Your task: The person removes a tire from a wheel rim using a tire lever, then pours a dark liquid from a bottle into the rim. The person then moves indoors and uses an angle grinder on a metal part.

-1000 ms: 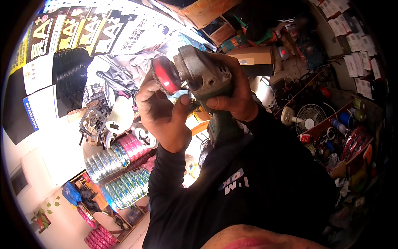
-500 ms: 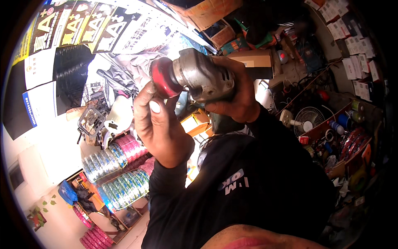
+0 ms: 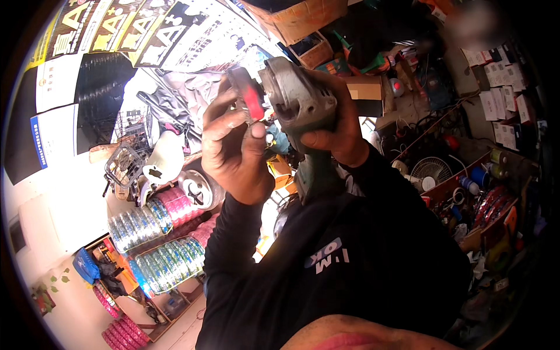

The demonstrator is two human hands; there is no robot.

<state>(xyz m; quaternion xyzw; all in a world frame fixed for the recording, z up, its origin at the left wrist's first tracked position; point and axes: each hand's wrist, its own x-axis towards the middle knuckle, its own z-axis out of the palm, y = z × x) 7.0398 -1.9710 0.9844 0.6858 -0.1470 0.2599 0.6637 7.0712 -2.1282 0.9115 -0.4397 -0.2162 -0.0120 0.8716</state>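
My right hand [image 3: 348, 131] is wrapped round the body of an angle grinder [image 3: 303, 102], whose grey metal gear head points up and to the left. A dark green handle part [image 3: 318, 175] hangs down toward my chest. At the head's left side is a red cup-shaped wheel [image 3: 251, 100] with a dark, rough-looking rim, seen nearly edge-on. The fingers and thumb of my left hand [image 3: 233, 149] grip this wheel at its edge. Whether the wheel is still joined to the grinder's spindle I cannot tell.
Wrapped tyres in pink, blue and green [image 3: 169, 265] are stacked at the lower left, below a wheel rim [image 3: 195, 189] and a wire basket [image 3: 123, 165]. Cardboard boxes [image 3: 306, 20] stand at the back. A white fan [image 3: 431, 172] and a crowded parts tray [image 3: 490, 204] lie at right.
The grinder and right hand have shifted slightly right and up. The wheel has turned more edge-on, and my left hand has moved up and right, its fingers further round the wheel.
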